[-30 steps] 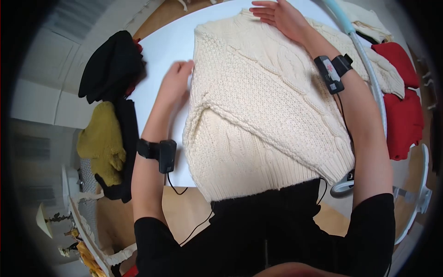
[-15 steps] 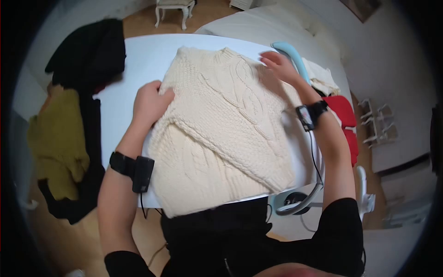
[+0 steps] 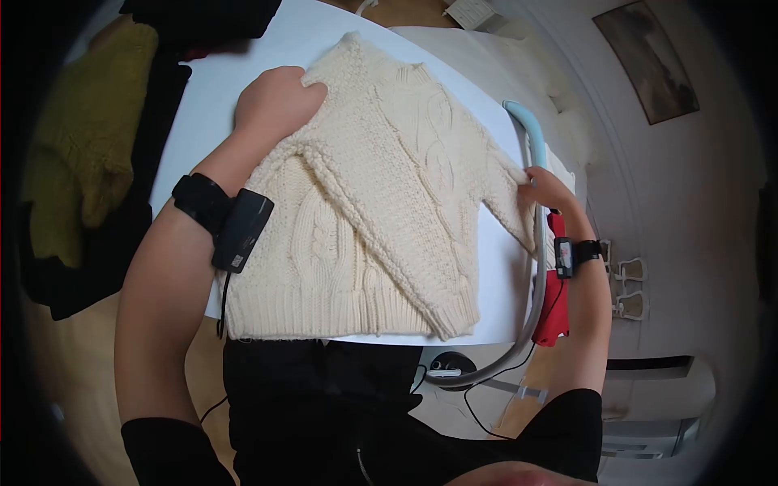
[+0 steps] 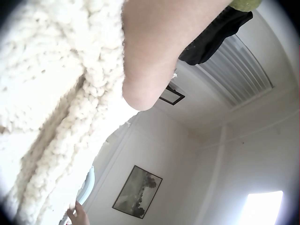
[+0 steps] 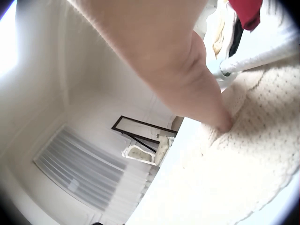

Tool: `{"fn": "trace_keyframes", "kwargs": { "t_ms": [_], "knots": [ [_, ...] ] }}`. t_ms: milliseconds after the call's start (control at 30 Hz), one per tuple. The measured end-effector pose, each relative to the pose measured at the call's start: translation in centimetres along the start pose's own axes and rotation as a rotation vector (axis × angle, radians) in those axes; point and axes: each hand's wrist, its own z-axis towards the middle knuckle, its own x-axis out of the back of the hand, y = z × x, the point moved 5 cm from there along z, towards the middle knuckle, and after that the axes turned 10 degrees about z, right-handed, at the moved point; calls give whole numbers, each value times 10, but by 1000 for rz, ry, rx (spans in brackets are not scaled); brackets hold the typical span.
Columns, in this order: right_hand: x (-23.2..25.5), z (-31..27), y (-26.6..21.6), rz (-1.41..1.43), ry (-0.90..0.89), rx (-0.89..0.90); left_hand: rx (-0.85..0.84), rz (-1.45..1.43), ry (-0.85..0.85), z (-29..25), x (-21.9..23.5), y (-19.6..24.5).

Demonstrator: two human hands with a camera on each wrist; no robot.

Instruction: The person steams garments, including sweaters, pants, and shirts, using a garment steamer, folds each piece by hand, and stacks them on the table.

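Note:
A cream cable-knit sweater (image 3: 405, 194) lies on the white table, one sleeve folded slantwise across its front. My left hand (image 3: 279, 105) grips its edge below the left shoulder, thumb over the knit. In the left wrist view, the left hand (image 4: 154, 61) lies against the bulky knit, its fingertips hidden. Out to the right, my right hand (image 3: 551, 190) pinches the other sleeve (image 3: 506, 190) beside the pale blue and grey tube. The right wrist view has the right hand (image 5: 197, 89) with fingertips sunk into the sleeve's knit.
The pale blue and grey tube (image 3: 535, 275) curves along the right side of the white table (image 3: 506, 300). Red folded clothing (image 3: 553, 312) lies beyond it. At the left are an olive knit garment (image 3: 89, 121) and dark clothing (image 3: 203, 20). A framed picture (image 3: 646, 61) hangs on the wall.
The head view has turned. My left hand has come from beside the sweater onto its edge and grips it. My right hand has moved from above the sweater to the right-hand sleeve and pinches it.

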Motion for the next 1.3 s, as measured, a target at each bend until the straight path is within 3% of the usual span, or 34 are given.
{"fn": "trace_keyframes", "kwargs": {
  "t_ms": [67, 100, 300, 367, 500, 567, 600, 700, 767, 833, 900, 1000, 1033, 1100, 1300],
  "knots": [
    [21, 1, 12, 159, 68, -112, -23, 14, -22, 0, 0, 2],
    [20, 9, 46, 354, 96, -56, -21, 18, -27, 0, 0, 2],
    [59, -15, -44, 803, 200, -95, -81, 73, -4, -1, -2, 5],
    [55, -27, -92, 731, -52, 295, -90, 56, -11, 1, -3, 3],
    [47, -51, -165, 648, -278, 309, -102, 96, 24, 3, -5, 1],
    [42, -53, -192, 673, -311, 471, -119, 81, 19, 1, -5, 2],
    [41, -51, -200, 792, -364, 317, -118, 102, 18, 2, -5, 2],
    [38, -46, -243, 844, -325, 341, -135, 120, 22, 0, -3, 3],
    [24, -43, -270, 945, -417, 321, -129, 85, -20, -3, 1, 5],
    [11, -54, -315, 1340, -576, 372, -128, 102, -19, -1, 4, 4],
    [8, -59, -324, 1224, -516, 469, -123, 87, -23, 0, 0, 4],
    [6, -68, -327, 702, -310, 645, -151, 74, -52, 1, -2, 4],
    [3, -75, -328, 704, -317, 650, -142, 78, -53, 1, -1, 3],
    [-4, -92, -328, 296, -164, 747, -174, 78, -42, 1, -3, 2],
    [-35, -121, -350, 256, -5, 1022, -195, 80, -29, 3, -6, 3]
  ]
}}
